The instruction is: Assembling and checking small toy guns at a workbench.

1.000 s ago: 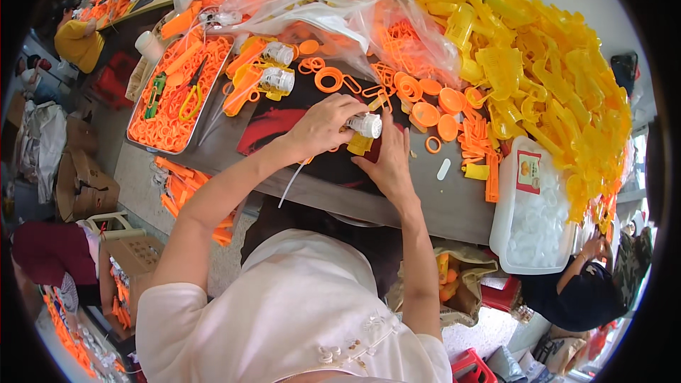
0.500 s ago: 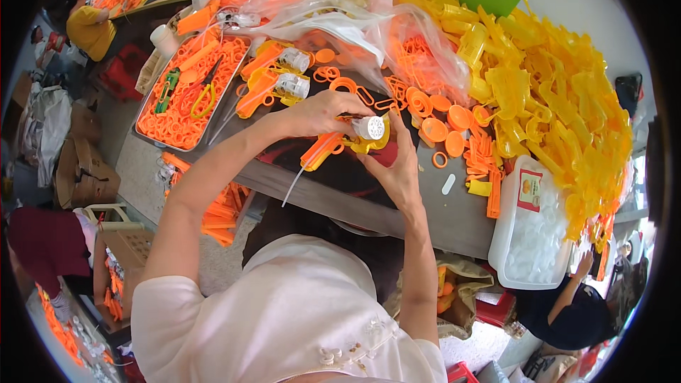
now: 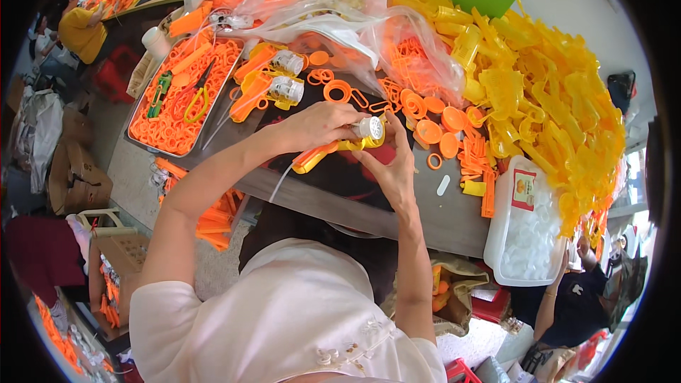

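Observation:
Over the dark mat (image 3: 284,164) on the table, both hands hold one half-built plastic toy gun (image 3: 313,157). It has an orange and yellow handle, a yellow body and a white round perforated end (image 3: 372,128). A thin white tube hangs from its handle end. My left hand (image 3: 320,125) is closed over the toy's top from the left; its fingertips are partly hidden. My right hand (image 3: 391,170) grips the yellow front, thumb below and fingers above. Just beyond, two similar yellow-orange toys (image 3: 273,91) with clear-and-white ends lie on the table.
A metal tray (image 3: 130,124) of orange rings, with green-handled and yellow-handled tools, stands at the left. Orange caps (image 3: 428,132) and strips lie to the right. Behind is a heap of yellow shells (image 3: 525,85); a white tub (image 3: 526,266) holds clear parts. Other people are around.
The toy has been tilted, so its handle and tube point further left and its yellow front is more hidden. Both hands stay on it. The view has shifted slightly.

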`<state>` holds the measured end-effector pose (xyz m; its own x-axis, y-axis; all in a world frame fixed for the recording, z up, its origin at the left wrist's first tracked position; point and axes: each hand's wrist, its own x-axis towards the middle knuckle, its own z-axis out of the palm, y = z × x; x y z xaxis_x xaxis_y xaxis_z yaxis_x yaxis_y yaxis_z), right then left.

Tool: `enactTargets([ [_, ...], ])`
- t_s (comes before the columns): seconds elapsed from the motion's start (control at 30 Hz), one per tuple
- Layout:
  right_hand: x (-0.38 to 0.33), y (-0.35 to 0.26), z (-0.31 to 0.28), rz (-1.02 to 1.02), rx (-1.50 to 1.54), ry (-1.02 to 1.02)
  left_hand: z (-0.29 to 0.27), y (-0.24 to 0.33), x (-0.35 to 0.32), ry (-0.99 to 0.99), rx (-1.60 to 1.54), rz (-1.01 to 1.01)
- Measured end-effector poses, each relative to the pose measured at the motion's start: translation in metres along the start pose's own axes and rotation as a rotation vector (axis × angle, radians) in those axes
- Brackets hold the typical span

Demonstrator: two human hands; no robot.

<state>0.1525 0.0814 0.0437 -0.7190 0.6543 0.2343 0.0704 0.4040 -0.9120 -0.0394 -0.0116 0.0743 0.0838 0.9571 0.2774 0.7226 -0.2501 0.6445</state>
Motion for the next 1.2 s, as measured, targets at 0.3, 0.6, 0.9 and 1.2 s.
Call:
enactTargets([
  [0.3,-0.002,-0.001,-0.002,-0.016,-0.052,0.008,0.005,0.009,0.009,-0.085,0.152,-0.057],
  [0.6,-0.023,0.02,-0.021,0.049,-0.372,-0.171,0.029,-0.019,-0.025,0.402,-0.306,-0.242],
  [0.9,-0.033,0.027,-0.009,-0.265,-0.661,-0.041,0.068,0.012,-0.018,0.42,0.325,-0.091],
  [1.2,-0.026,0.016,-0.007,-0.224,-0.527,0.001,0.101,0.035,-0.036,0.446,0.618,-0.072],
])
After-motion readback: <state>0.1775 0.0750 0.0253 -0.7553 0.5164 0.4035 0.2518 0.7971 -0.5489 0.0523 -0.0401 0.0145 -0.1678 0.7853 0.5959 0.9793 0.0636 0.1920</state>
